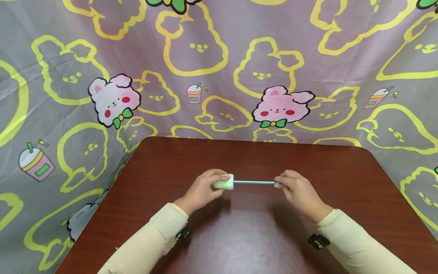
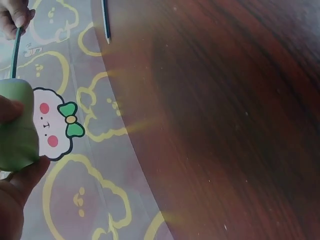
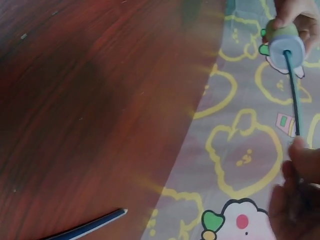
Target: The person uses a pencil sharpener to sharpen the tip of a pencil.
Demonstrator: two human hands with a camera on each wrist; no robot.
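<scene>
With curled fingers of the right hand [image 1: 297, 189], pinching a slender pencil [image 1: 254, 182] at right. With thumb and fingers of the left hand [image 1: 203, 188], gripping a green sharpener [image 1: 222, 185] at left. Held level above the table [image 1: 191, 156]. Judged done: insertion into the white end face [image 3: 277, 54]. Apparently remaining: sharpening, to an extent not determinable with the tip hidden inside, then withdrawal. On the table at right, seen in both wrist views: second pencil [image 3: 90, 226], unheld.

Rounded light-green sharpener [image 1: 223, 185], whitish end facing the right edge of the table [image 1: 253, 243], slim dark-teal pencil [image 1: 254, 182], level, one end in the sharpener's hole, both raised, midway between left and right edges
</scene>
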